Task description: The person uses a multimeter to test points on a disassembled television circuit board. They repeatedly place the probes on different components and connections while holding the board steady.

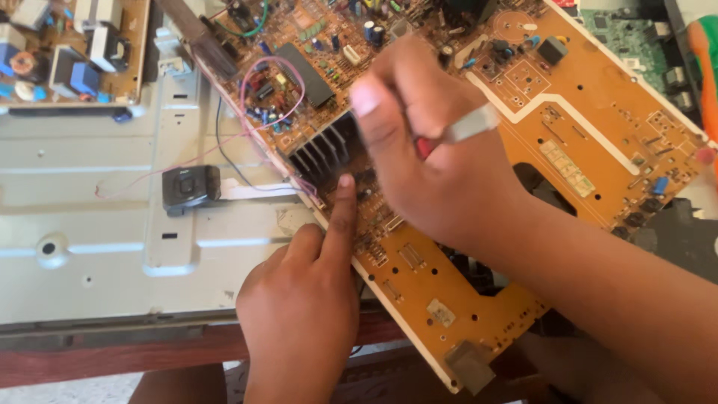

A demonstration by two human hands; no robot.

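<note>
A large orange circuit board [598,105] lies tilted across a grey metal chassis [97,217]. A black finned heat sink [325,150] stands on the board's left part. My left hand [303,307] points its index finger at the board's edge just below the heat sink and touches it. My right hand [426,150] is closed around a tool with a red handle and a metal shaft [471,126], held over the board right beside the heat sink. The tool's tip is hidden by my fingers.
A second board with coils and capacitors [71,49] sits at the top left. A small black part [191,187] on thin pink and white wires lies on the chassis. A green board [628,37] and an orange-green object [704,67] are at the top right. A dark red table edge [112,355] runs below.
</note>
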